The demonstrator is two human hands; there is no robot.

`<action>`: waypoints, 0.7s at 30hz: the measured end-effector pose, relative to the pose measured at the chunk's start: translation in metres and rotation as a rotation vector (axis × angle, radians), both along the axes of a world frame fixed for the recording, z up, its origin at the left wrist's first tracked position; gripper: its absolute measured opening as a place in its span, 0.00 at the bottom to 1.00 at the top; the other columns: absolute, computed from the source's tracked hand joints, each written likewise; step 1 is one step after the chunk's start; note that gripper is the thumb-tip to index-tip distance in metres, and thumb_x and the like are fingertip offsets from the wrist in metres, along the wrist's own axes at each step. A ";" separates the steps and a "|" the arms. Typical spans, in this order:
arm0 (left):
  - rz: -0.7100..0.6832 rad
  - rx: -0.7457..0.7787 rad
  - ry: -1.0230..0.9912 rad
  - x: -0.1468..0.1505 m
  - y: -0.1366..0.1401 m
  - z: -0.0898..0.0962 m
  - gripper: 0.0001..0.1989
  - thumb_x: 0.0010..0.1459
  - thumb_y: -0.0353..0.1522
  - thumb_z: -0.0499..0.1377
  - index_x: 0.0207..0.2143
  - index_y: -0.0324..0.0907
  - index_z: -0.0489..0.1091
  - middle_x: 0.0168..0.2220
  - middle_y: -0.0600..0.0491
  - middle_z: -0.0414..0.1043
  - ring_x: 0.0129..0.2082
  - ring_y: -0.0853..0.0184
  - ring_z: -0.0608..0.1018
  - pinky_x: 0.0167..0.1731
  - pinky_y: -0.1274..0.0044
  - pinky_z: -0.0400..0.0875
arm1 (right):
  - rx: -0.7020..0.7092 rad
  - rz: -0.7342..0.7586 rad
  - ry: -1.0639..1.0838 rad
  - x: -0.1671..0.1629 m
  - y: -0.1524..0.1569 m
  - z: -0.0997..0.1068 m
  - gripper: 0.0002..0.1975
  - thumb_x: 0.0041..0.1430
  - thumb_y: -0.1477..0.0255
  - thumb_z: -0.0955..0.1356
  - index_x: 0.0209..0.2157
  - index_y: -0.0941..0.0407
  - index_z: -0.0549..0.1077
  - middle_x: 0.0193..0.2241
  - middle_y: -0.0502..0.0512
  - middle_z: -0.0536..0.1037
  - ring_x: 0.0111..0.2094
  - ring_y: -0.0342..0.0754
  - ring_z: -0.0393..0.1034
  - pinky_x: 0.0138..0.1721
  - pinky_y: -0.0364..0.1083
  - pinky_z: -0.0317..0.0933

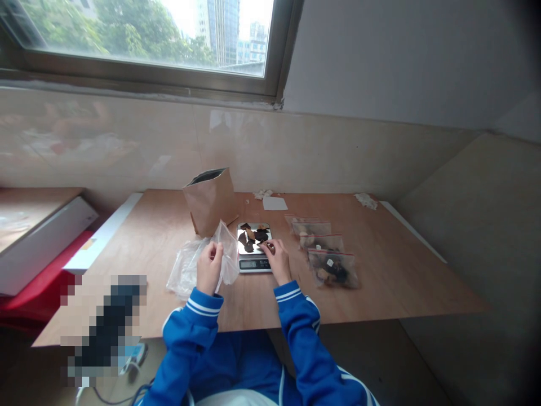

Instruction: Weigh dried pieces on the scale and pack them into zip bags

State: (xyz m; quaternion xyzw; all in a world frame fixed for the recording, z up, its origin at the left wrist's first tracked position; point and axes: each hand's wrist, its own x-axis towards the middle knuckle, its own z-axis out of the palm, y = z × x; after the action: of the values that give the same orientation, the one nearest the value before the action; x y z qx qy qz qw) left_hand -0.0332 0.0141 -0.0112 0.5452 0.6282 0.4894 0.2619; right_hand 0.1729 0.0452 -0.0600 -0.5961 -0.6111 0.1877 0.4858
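My left hand (209,268) is closed on the upper edge of a clear plastic bag (229,252), which stands partly open beside the scale. More clear plastic lies crumpled under and to the left of that hand. A small digital kitchen scale (242,265) sits in front of me, its display too small to read. Several dark brown dried pieces (249,237), thin and curled, are spread on its plate. At the plate's front right corner, the fingers of my right hand (278,262) pinch one such dried piece (262,243).
Behind the scale stands an open brown paper bag (211,203). Several filled zip bags (333,269) lie in a row at right. A white paper (274,203) and crumpled tissues (366,201) are near the wall. A pixelated dark object (112,321) is at the table's left front.
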 end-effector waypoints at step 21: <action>-0.087 0.081 0.009 0.012 -0.002 -0.023 0.19 0.63 0.41 0.46 0.46 0.39 0.67 0.48 0.42 0.70 0.50 0.58 0.72 0.53 0.62 0.65 | -0.041 0.462 -0.106 -0.058 -0.016 0.087 0.06 0.58 0.74 0.67 0.38 0.54 0.74 0.34 0.52 0.72 0.33 0.46 0.68 0.38 0.45 0.65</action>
State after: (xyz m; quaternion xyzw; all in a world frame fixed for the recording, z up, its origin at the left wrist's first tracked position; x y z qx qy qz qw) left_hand -0.0209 0.0123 -0.0341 0.5844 0.5845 0.5003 0.2579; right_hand 0.1153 0.0295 0.0274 -0.4593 -0.7518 0.2749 0.3851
